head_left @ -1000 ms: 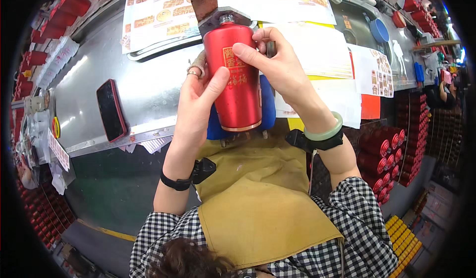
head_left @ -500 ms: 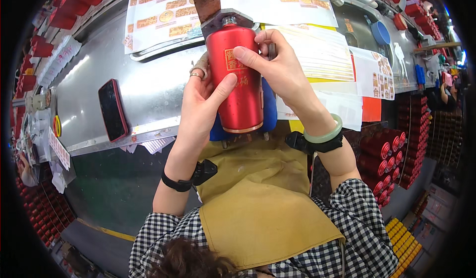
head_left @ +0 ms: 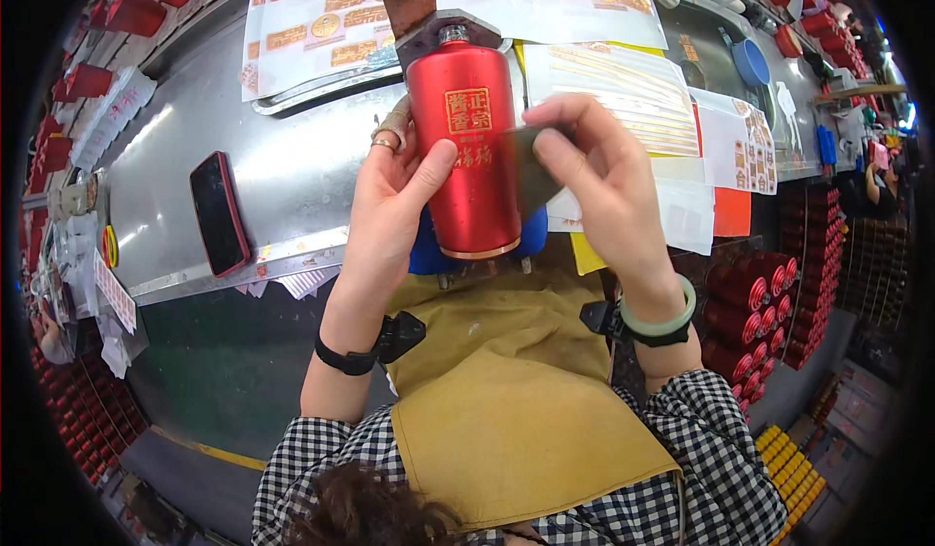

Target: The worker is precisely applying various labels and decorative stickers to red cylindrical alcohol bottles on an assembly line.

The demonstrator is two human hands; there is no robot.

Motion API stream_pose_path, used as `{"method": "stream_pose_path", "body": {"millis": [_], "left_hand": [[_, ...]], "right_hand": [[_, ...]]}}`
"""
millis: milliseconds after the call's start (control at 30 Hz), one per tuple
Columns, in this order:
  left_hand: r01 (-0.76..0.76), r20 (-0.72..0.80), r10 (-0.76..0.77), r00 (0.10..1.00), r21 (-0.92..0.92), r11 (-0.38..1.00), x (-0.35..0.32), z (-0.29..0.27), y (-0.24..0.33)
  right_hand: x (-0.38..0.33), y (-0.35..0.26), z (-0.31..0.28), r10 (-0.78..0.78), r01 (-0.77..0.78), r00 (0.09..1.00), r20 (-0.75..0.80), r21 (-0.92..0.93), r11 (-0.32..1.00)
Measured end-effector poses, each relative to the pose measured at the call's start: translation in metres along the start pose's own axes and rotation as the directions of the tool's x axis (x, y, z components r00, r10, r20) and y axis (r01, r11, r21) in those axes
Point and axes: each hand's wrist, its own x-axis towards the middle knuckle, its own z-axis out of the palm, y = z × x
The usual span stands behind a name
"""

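**Both hands on red bottle at near edge of steel bench**

Left hand (head_left: 390, 190) is wrapped around the left side of a red bottle (head_left: 469, 161), thumb laid across its front beside the gold label, fingers hidden behind; a ring shows on one finger. Right hand (head_left: 604, 181) has its fingers pinched together on a small dark flat piece (head_left: 531, 171), which is pressed against the bottle's right side. Motion blur prevents identification of that piece.

Bottle stands upright, its neck up against a brown bracket (head_left: 414, 5), its gold-rimmed base over a blue pad (head_left: 429, 254) at the near edge of the steel bench (head_left: 292, 166).

Other items noted:
- Phone in red case (head_left: 219, 213), flat on the bench toward its left end, well apart from the hands.
- Label sheets (head_left: 321, 25) along the far edge; further printed sheets (head_left: 623, 88) to the right of the bottle.
- Blue cup (head_left: 750, 59) near the far right corner.
- Stacked red bottles (head_left: 769, 302) below the bench's right end.
- Person wears a tan apron (head_left: 506, 400), checked sleeves, black wristbands and a green bangle (head_left: 662, 322) on the right wrist.
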Motion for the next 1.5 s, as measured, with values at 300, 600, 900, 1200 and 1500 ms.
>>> {"method": "stream_pose_path", "body": {"millis": [300,600,900,1200,1500], "left_hand": [[0.001,-0.008,0.000,1.000,0.081,0.997,0.002,-0.001,0.001],[-0.017,-0.006,0.018,1.000,0.074,0.997,0.001,0.000,-0.002],[-0.021,0.003,0.021,1.000,0.079,0.997,0.002,0.000,-0.002],[-0.043,0.003,0.043,0.999,0.093,0.995,0.002,0.000,-0.002],[-0.040,-0.009,0.041,0.999,0.098,0.994,0.001,0.001,-0.002]], "right_hand": [[-0.027,0.019,0.020,-0.012,-0.007,0.997,-0.077,-0.244,0.970],[-0.028,0.016,0.022,-0.066,0.034,0.993,-0.096,-0.302,0.953],[-0.027,0.014,0.021,-0.062,0.025,0.994,-0.093,-0.352,0.936],[-0.027,0.005,0.026,-0.132,0.070,0.987,-0.087,-0.508,0.858],[-0.026,0.006,0.026,-0.194,0.127,0.979,-0.063,-0.557,0.821]]}}
